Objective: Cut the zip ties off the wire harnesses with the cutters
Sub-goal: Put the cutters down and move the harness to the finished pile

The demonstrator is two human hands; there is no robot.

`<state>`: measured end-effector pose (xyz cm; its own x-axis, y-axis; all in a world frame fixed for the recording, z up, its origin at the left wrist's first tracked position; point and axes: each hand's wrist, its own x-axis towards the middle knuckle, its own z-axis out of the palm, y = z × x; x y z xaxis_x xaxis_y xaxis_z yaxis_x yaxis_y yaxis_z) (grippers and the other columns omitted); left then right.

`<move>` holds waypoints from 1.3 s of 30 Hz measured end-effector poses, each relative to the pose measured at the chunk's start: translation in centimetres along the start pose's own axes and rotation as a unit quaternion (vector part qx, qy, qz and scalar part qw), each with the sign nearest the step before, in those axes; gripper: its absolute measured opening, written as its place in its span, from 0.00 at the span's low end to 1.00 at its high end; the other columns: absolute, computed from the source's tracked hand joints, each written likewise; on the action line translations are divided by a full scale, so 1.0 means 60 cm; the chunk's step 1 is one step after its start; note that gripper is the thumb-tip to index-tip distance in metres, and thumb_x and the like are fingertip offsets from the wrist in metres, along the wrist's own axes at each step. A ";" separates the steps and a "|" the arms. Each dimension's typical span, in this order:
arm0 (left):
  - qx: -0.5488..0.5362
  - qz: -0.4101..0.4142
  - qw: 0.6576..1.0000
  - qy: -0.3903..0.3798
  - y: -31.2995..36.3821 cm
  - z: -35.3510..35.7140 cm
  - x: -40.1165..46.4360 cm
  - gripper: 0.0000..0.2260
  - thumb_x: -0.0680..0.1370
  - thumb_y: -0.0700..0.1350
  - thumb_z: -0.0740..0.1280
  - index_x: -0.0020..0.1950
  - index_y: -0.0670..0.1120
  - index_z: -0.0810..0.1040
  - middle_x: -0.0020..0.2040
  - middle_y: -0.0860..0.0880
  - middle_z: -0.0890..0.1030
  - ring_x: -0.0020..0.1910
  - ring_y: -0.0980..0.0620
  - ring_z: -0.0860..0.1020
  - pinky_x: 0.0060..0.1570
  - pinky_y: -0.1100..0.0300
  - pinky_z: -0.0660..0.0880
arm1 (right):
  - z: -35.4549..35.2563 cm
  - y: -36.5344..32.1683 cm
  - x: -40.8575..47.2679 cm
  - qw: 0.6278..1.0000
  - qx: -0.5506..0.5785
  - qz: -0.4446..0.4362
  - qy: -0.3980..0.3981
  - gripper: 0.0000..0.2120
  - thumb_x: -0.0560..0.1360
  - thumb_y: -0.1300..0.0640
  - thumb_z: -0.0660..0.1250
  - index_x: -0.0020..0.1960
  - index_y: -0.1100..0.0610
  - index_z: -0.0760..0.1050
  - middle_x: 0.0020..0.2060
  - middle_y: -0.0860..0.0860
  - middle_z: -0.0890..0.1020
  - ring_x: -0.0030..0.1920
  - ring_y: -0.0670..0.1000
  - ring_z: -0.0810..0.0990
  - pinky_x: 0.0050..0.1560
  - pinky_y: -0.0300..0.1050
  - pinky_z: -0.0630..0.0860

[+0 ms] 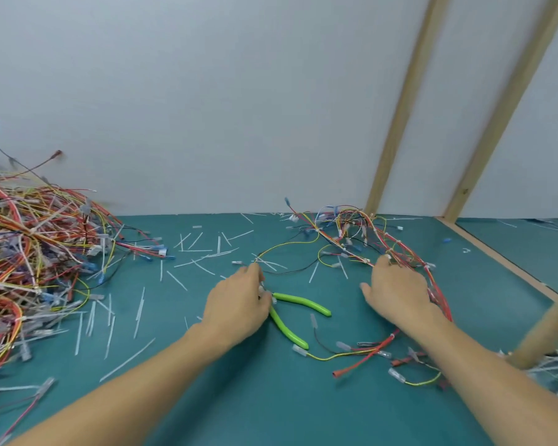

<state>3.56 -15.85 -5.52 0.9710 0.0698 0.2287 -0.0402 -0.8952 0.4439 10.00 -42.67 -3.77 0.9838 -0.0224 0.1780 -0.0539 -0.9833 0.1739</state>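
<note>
The cutters (303, 304), with bright green handles spread apart, lie on the teal table (271, 397) in the middle. Their head is hidden under my left hand (239, 304), whose fingers curl down over it. Small white bits show at those fingertips, and I cannot make out what they hold. My right hand (397, 291) lies flat with spread fingers on a wire harness (358, 233) of red, yellow and black wires. That harness runs from the back wall round the right hand to loose ends (361, 352) in front. White zip ties still bind it in places.
A big heap of tangled harnesses (29, 259) fills the left side. Several cut white zip-tie strips (207, 252) lie scattered over the table. A white wall stands behind, wooden battens (397, 123) lean at the right, and a wooden post (545, 326) rises near my right forearm.
</note>
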 end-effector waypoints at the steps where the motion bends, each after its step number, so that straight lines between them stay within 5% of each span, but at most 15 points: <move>1: 0.027 -0.003 1.000 0.010 0.004 0.001 0.003 0.10 0.80 0.52 0.61 0.58 0.49 0.71 0.54 0.51 0.79 0.51 0.42 0.78 0.46 0.52 0.73 | -0.003 0.011 -0.008 0.999 -0.016 0.000 -0.042 0.22 0.82 0.45 0.62 0.66 0.61 0.70 0.58 0.56 0.83 0.58 0.59 0.83 0.48 0.49 0.74; 6: 0.044 -0.050 0.996 -0.058 0.008 -0.004 0.018 0.09 0.80 0.52 0.63 0.54 0.47 0.72 0.50 0.47 0.83 0.52 0.41 0.78 0.47 0.52 0.75 | -0.049 0.051 -0.018 0.968 -0.158 -0.057 -0.188 0.17 0.78 0.59 0.62 0.65 0.56 0.76 0.59 0.52 0.82 0.59 0.55 0.81 0.49 0.48 0.74; 10: -0.063 -0.060 0.994 -0.059 0.017 -0.013 0.014 0.04 0.76 0.45 0.66 0.48 0.53 0.77 0.41 0.56 0.83 0.47 0.50 0.80 0.41 0.60 0.72 | -0.066 0.063 -0.012 0.932 -0.269 -0.090 -0.227 0.17 0.78 0.61 0.63 0.65 0.55 0.79 0.61 0.49 0.82 0.61 0.55 0.81 0.53 0.47 0.79; 13: -0.207 -0.060 0.972 -0.091 0.054 -0.009 0.008 0.08 0.75 0.42 0.67 0.49 0.54 0.80 0.31 0.60 0.77 0.33 0.61 0.76 0.33 0.66 0.68 | -0.083 0.019 0.032 0.979 -0.160 -0.099 -0.072 0.14 0.79 0.57 0.65 0.63 0.55 0.78 0.59 0.52 0.83 0.60 0.57 0.82 0.50 0.45 0.75; 16: -0.192 0.038 0.968 -0.158 0.116 0.006 -0.006 0.14 0.77 0.42 0.65 0.61 0.54 0.79 0.41 0.59 0.78 0.39 0.60 0.77 0.45 0.64 0.74 | -0.087 -0.069 0.091 0.991 0.008 -0.110 0.078 0.15 0.78 0.56 0.67 0.64 0.56 0.74 0.58 0.55 0.83 0.59 0.59 0.82 0.46 0.49 0.72; 20: -0.105 0.186 0.963 -0.167 0.160 0.026 -0.046 0.16 0.80 0.46 0.64 0.68 0.53 0.76 0.57 0.51 0.76 0.59 0.49 0.74 0.63 0.54 0.70 | -0.039 -0.135 0.146 0.996 0.041 -0.074 0.006 0.22 0.81 0.52 0.65 0.72 0.59 0.71 0.63 0.57 0.82 0.63 0.61 0.81 0.57 0.51 0.77; 23: -0.103 0.227 0.963 -0.100 0.130 0.013 -0.068 0.12 0.80 0.47 0.63 0.61 0.55 0.78 0.56 0.53 0.77 0.58 0.52 0.72 0.61 0.54 0.68 | 0.005 -0.129 0.170 0.997 0.059 -0.042 0.006 0.18 0.81 0.48 0.66 0.65 0.58 0.77 0.61 0.58 0.83 0.63 0.61 0.81 0.58 0.51 0.77; 26: -0.145 0.202 0.966 -0.069 0.083 -0.016 -0.073 0.09 0.79 0.46 0.63 0.55 0.55 0.80 0.51 0.57 0.78 0.53 0.57 0.73 0.58 0.59 0.68 | 0.023 -0.123 0.193 0.978 0.198 0.018 0.062 0.17 0.80 0.44 0.66 0.54 0.57 0.82 0.53 0.59 0.85 0.56 0.62 0.83 0.47 0.50 0.74; 30: -0.114 0.133 0.984 -0.039 0.030 -0.038 -0.048 0.08 0.80 0.46 0.63 0.52 0.55 0.80 0.44 0.61 0.74 0.47 0.60 0.73 0.49 0.63 0.69 | -0.007 -0.084 0.243 0.846 0.479 0.223 0.078 0.13 0.76 0.50 0.68 0.54 0.58 0.82 0.51 0.59 0.86 0.54 0.62 0.84 0.54 0.54 0.81; 33: -0.069 0.085 0.993 -0.047 -0.008 -0.039 -0.035 0.08 0.80 0.47 0.62 0.54 0.56 0.79 0.43 0.61 0.76 0.39 0.63 0.72 0.41 0.63 0.68 | -0.019 -0.062 0.268 0.757 0.583 0.288 0.067 0.20 0.79 0.53 0.64 0.66 0.64 0.74 0.62 0.63 0.82 0.62 0.65 0.81 0.60 0.57 0.78; 36: -0.054 0.087 0.991 -0.084 -0.029 -0.034 -0.041 0.10 0.82 0.50 0.61 0.62 0.59 0.73 0.45 0.60 0.78 0.39 0.58 0.72 0.43 0.60 0.70 | -0.007 -0.076 0.264 0.754 0.603 0.260 0.028 0.29 0.78 0.56 0.63 0.76 0.62 0.60 0.68 0.61 0.76 0.64 0.62 0.77 0.56 0.52 0.74; 39: -0.013 0.149 0.979 -0.139 -0.022 -0.023 -0.055 0.13 0.83 0.58 0.58 0.67 0.61 0.70 0.49 0.57 0.79 0.47 0.53 0.75 0.47 0.56 0.72 | 0.001 -0.094 0.238 0.826 0.494 0.270 0.020 0.32 0.77 0.56 0.66 0.76 0.64 0.59 0.71 0.64 0.72 0.69 0.65 0.74 0.64 0.58 0.74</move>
<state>0.10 -14.30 -5.64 0.9419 -0.3178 0.1087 -0.3335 -0.8462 0.4156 24.37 -37.46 -2.26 0.8547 -0.5190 0.0067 -0.2970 -0.4995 -0.8138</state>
